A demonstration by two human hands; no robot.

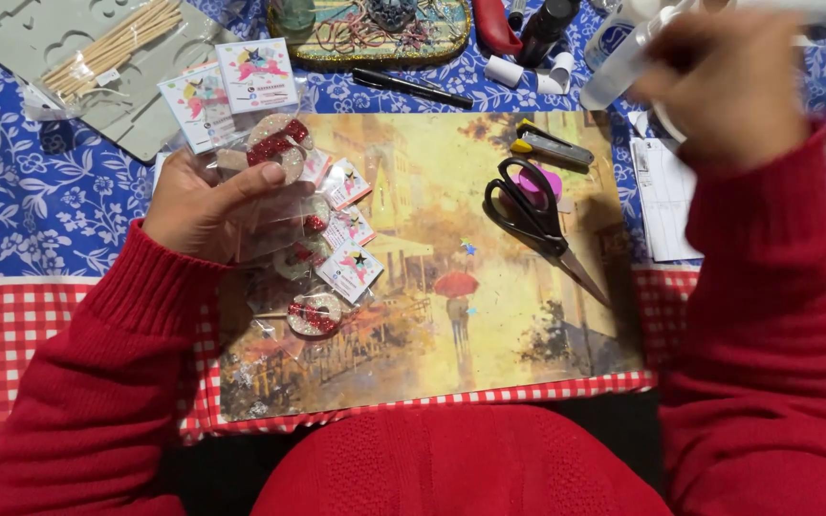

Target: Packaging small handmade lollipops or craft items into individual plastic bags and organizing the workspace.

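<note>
Round glittery ornament, red and silver, in a clear packet, is sitting at frame left of centre, pinched by the left hand: thumb on top, fingers curled under. More clear packets with printed cards are hanging below it over the painted-scene mat. Right hand, upper right, blurred, is gripping a white bottle. Black scissors are lying on the mat, right of centre. Blue floral cloth is covering the table.
</note>
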